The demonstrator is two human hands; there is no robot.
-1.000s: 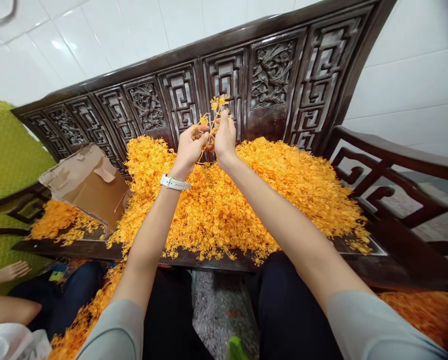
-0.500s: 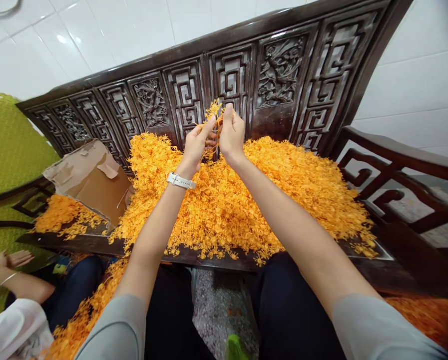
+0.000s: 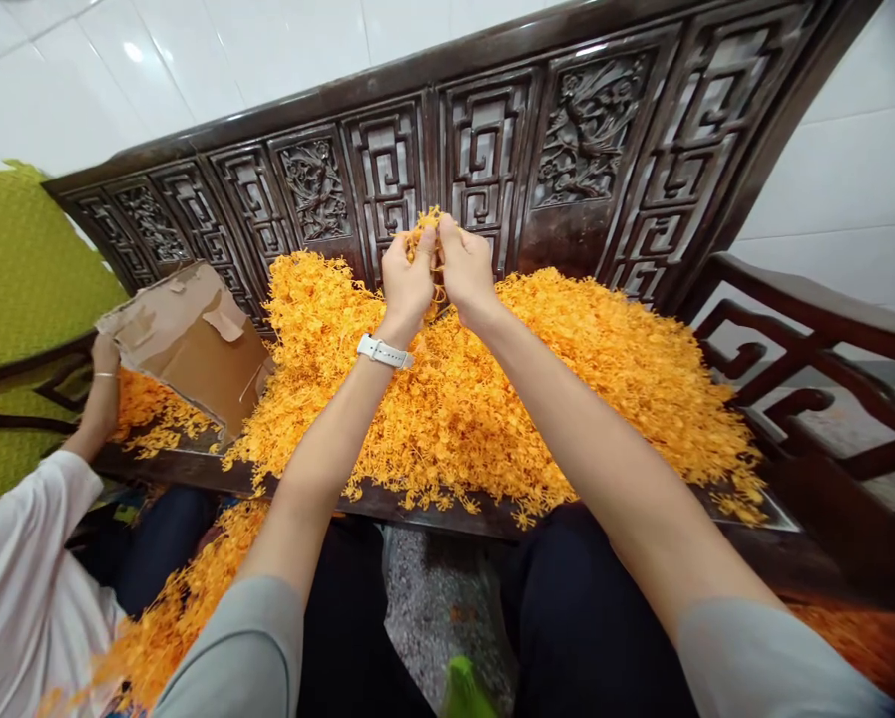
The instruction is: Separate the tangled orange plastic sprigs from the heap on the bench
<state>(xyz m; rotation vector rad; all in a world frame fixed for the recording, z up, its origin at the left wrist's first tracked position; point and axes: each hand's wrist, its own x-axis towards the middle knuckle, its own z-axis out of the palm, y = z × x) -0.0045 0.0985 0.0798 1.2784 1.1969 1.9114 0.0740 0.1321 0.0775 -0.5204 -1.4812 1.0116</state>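
Observation:
Both hands are raised over a large heap of small orange plastic-looking pieces (image 3: 477, 419) on a dark wooden bench. My left hand (image 3: 409, 279), with a white watch band on its wrist, is closed on a small cluster of orange pieces (image 3: 430, 221). Touching it at the thumbs, my right hand (image 3: 466, 267) is closed on the same cluster from the right. The palms and most of the fingers are turned away, so their inner sides are hidden.
The carved bench back (image 3: 492, 170) rises behind the heap. A torn cardboard piece (image 3: 208, 344) leans at the left, with another person's hand (image 3: 105, 359) at its edge. The bench's right armrest (image 3: 813, 329) stands beyond the heap. More orange pieces spill at lower left.
My hands have come closer together around the orange cluster. The other person's hand has risen to the cardboard's left edge. The camera view has shifted slightly.

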